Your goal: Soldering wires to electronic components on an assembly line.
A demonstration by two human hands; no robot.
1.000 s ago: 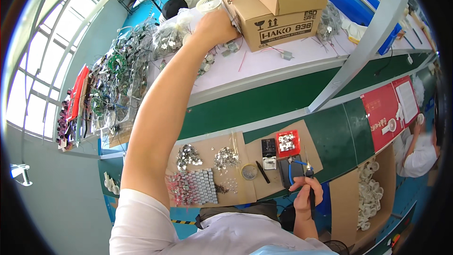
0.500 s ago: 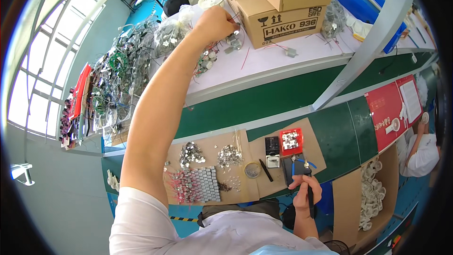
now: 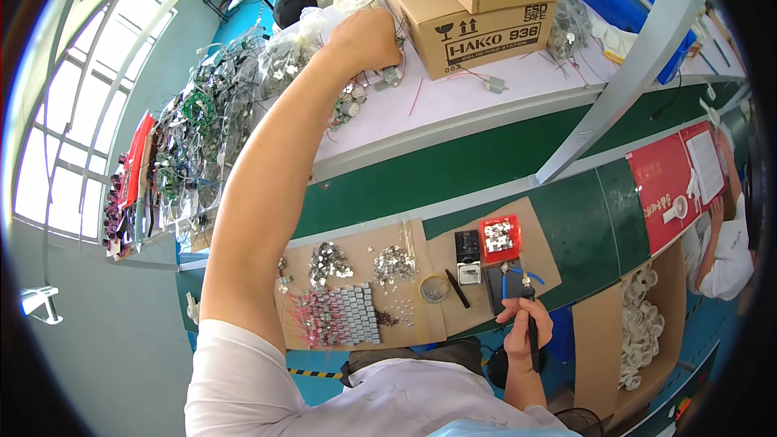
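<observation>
My left hand (image 3: 366, 39) reaches far forward onto the white upper shelf, its fingers curled down beside a cardboard box. What lies in those fingers, if anything, is hidden. Just below it are a small metal motor (image 3: 388, 77) and a cluster of round parts with wires (image 3: 350, 103). Low at the right, my right hand (image 3: 526, 328) is closed round a black stick-shaped handle (image 3: 533, 346), a tool whose exact kind I cannot make out. Near those fingers stand a black stand with blue parts (image 3: 511, 285) and a red tray of small metal pieces (image 3: 500, 239).
Rows of small metal motors with pink wires (image 3: 352, 311) lie on cardboard, near heaps of metal parts (image 3: 394, 265) and a tape roll (image 3: 434, 288). Bagged circuit boards (image 3: 202, 125) pile up at the left. A slanted metal post (image 3: 619, 73) crosses the right. Another person (image 3: 724, 251) sits beyond.
My left hand has shifted slightly left and its fingers now point down more. My right hand stays almost in place with the black handle. At the far right, the other person's arm has moved.
</observation>
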